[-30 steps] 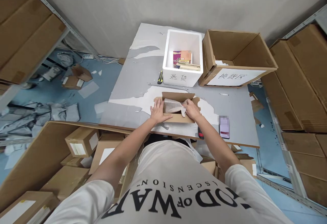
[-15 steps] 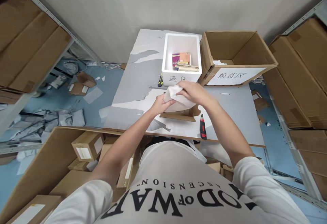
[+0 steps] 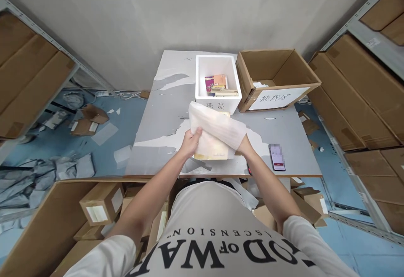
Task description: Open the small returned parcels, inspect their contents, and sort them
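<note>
Between my hands is a pale yellow book (image 3: 211, 156), partly covered by a thin white foam sheet (image 3: 217, 123). My left hand (image 3: 191, 142) is closed on the book's left edge, thumb on top over the foam. On the other side my right hand (image 3: 243, 145) grips the folded end of the foam sheet, its fingers mostly hidden behind it. A brown piece of cardboard (image 3: 237, 153) peeks out under the right wrist. Close to the right forearm lies a phone (image 3: 277, 157) with a lit screen.
Behind the hands stand a white foam box (image 3: 216, 101) with several books inside and an open carton (image 3: 280, 84) with a handwritten label. Below the table edge, a large carton (image 3: 63, 201) holds several small boxes. Shelves with cartons flank both sides.
The bunched foam sheet has been spread out and the yellow book now shows under it. A phone has come into sight at the right. My view has shifted slightly.
</note>
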Motion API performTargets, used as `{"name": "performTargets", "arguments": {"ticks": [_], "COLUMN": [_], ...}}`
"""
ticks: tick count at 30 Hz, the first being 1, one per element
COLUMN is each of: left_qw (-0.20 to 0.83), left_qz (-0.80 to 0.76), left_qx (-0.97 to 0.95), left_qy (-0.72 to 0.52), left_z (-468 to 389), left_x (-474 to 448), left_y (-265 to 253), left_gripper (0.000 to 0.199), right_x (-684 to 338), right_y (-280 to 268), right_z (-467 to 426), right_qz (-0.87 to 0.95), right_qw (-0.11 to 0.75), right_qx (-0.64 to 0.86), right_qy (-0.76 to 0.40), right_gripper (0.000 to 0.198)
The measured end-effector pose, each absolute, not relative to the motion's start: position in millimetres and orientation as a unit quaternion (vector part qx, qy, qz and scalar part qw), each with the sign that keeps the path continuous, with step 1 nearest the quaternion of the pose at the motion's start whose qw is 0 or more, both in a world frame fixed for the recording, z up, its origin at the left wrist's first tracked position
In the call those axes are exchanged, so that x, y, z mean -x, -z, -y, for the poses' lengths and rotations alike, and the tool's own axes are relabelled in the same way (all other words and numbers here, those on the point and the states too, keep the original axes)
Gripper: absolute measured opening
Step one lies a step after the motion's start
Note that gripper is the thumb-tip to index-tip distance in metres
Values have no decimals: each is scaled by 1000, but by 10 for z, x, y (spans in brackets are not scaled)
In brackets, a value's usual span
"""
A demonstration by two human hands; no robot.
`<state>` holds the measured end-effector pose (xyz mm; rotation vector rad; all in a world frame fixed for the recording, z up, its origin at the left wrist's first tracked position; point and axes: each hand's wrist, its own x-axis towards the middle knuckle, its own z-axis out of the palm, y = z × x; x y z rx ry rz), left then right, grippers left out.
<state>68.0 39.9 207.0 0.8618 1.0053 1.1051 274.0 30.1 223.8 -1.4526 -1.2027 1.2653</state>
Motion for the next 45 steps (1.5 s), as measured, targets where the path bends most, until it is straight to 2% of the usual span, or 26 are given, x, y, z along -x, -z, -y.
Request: {"name": "performTargets", "arguments": {"ticks": [6,10,15,19,21,25,27,30,32,34,36,37,40,45], "left_qw": [656,609,462,290,248,270,255,180,235,411,616,674,720,724], "left_qz": [-467,-511,-656,-812,-843,-862,-862,-823,-735,-629,-531,-503,-471,-461], "left_qx": [-346,-342,-347,-406,-422,-390,-392,-439,-479,-456,-405,-367,-276,-230], "left_qy": [-482,-500,-485,-302,-223,-176,-194,-312,-418,-477,-418,-398,-429,-459], "left_z": [-383,-522,-796,-838,-788,-648,-554,-309,-69,175,344,384,346,200], "left_x": [-499,-186,531,1042,1149,1070,921,551,191,-219,-600,-753,-1008,-1004], "left_y": [-1974,-1868,-1504,-1123,-961,-809,-857,-1076,-1266,-1443,-1585,-1641,-1756,-1790], "left_gripper": [59,57,44,32,37,63,70,65,61,63,69,66,51,46], "right_x": [-2712,-2818,-2961,-3013,-3017,-3007,-3004,-3001,-2991,-2967,-2925,-2899,-2830,-2840], "right_y": [-2290,-2308,-2242,-2148,-2117,-2095,-2094,-2109,-2135,-2169,-2199,-2210,-2220,-2208], "right_z": [-156,-129,-127,-103,-87,-67,-72,-104,-143,-189,-231,-247,-262,-240], "right_qz": [395,347,341,334,335,337,335,333,331,331,334,337,351,373], "right_qw": [461,492,507,525,523,518,519,526,533,541,548,549,544,518], "right_qx": [553,533,545,546,551,559,561,560,552,544,538,535,529,529], "right_qy": [-571,-595,-574,-561,-557,-553,-550,-547,-549,-550,-547,-546,-548,-559], "right_gripper": [44,51,53,53,54,55,55,55,55,55,55,55,54,51]}}
